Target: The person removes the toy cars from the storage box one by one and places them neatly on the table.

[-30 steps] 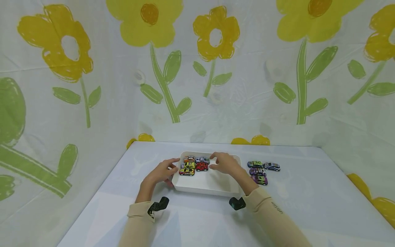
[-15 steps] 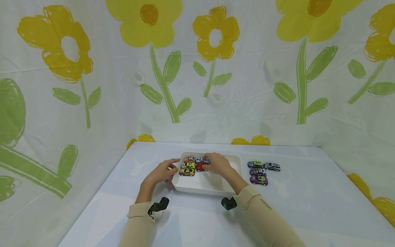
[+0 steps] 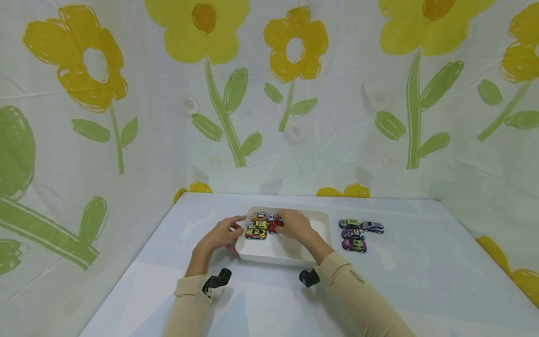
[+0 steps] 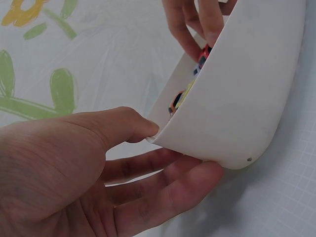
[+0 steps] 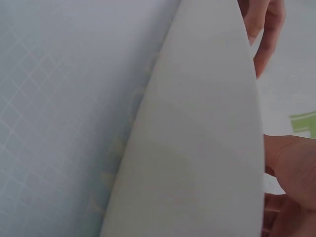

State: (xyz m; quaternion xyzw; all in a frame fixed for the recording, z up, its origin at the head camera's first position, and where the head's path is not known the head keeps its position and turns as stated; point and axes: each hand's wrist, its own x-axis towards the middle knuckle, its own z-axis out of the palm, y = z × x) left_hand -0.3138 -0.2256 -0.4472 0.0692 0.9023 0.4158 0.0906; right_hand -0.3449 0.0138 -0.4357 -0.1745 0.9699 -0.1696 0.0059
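My left hand (image 3: 221, 234) grips the left corner of a shallow white box (image 3: 269, 258). In the left wrist view, the thumb (image 4: 143, 127) presses the rim while the fingers lie against the outer wall. My right hand (image 3: 296, 225) reaches into the box, its fingertips over a red toy car (image 3: 273, 227) and right at a pale blue toy car (image 3: 271, 217); I cannot tell whether they pinch the red one. Left of these stand an orange toy car (image 3: 258, 216), a yellow toy car (image 3: 258, 225) and a red-and-yellow toy car (image 3: 255, 233).
Right of the box, several more toy cars sit close together on the table: a green one (image 3: 349, 223), a silver-blue one (image 3: 372, 227), a purple-and-white one (image 3: 352, 234) and a purple-and-green one (image 3: 354, 245). A flower-printed cloth (image 3: 337, 150) surrounds the table (image 3: 269, 304).
My right hand has moved left inside the box, from beside the red and pale blue toy cars to over them. My left hand stays on the box corner.
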